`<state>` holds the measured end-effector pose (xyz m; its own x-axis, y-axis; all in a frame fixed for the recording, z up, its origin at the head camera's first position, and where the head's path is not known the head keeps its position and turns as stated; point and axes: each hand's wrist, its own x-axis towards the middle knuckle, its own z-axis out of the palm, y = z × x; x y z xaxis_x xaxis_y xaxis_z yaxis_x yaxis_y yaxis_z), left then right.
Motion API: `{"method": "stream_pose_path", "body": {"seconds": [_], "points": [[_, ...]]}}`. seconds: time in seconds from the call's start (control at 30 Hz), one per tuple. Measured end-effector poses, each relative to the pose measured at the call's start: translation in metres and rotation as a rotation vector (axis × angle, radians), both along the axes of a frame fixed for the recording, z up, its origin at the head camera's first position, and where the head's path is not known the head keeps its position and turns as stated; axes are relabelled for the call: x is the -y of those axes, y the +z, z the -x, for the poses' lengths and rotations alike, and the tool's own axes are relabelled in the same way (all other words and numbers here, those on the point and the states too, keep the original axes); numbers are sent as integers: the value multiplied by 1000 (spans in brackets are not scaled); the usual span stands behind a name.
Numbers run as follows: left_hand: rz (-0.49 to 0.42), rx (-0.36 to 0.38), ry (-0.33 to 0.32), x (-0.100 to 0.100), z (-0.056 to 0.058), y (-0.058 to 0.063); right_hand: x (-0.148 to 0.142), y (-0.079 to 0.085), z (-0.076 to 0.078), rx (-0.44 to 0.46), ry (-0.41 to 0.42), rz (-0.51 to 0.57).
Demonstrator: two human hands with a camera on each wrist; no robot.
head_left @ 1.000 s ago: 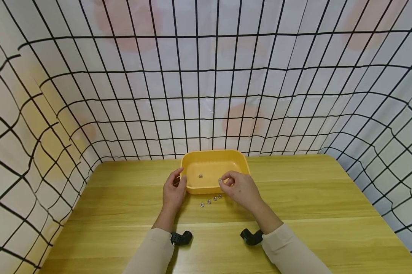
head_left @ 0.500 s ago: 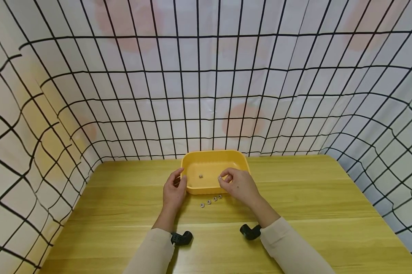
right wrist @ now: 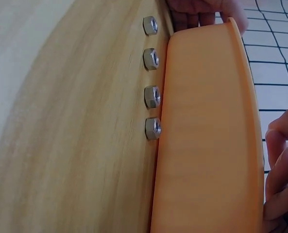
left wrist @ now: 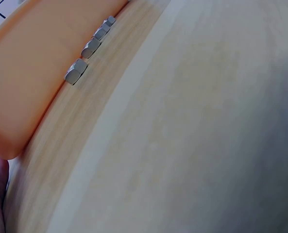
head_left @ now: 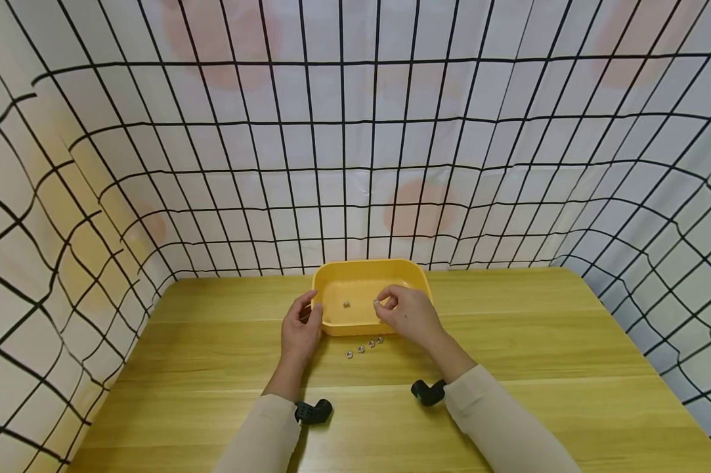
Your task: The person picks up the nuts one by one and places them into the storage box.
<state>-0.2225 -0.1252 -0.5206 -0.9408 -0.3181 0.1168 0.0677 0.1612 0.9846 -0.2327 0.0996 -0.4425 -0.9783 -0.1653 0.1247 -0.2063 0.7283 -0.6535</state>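
Note:
A shallow yellow tray [head_left: 367,264], orange-looking in the wrist views, stands at the back of the table. My left hand [head_left: 301,332] rests against its left end, fingers relaxed along the wall and thumb near the front corner. Between thumb and forefinger, my right hand [head_left: 413,317] pinches a small hex nut [head_left: 376,302] above the tray's inside. Another nut [head_left: 346,304] lies on the tray floor, left of middle. Several silver hex nuts [right wrist: 152,97] form a slanting row on the table along the tray's front wall. In the right wrist view, the right fingers [right wrist: 282,170] show beyond the rim.
The wood-grain table [head_left: 509,414] extends to both sides and in front of the tray. Behind it hangs a white curtain [head_left: 355,144] with a black grid. Black wrist cameras [head_left: 314,412] sit at both cuffs.
My right hand has moved slightly left and farther over the tray, still pinching the nut. The left hand, tray and row of nuts have stayed in place.

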Motion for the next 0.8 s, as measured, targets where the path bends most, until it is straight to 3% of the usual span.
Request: {"method": "stream_pose_path", "body": {"seconds": [0.8], "points": [[9,7,3,0,1,0,10,-9,31,27,66,-40]]}}
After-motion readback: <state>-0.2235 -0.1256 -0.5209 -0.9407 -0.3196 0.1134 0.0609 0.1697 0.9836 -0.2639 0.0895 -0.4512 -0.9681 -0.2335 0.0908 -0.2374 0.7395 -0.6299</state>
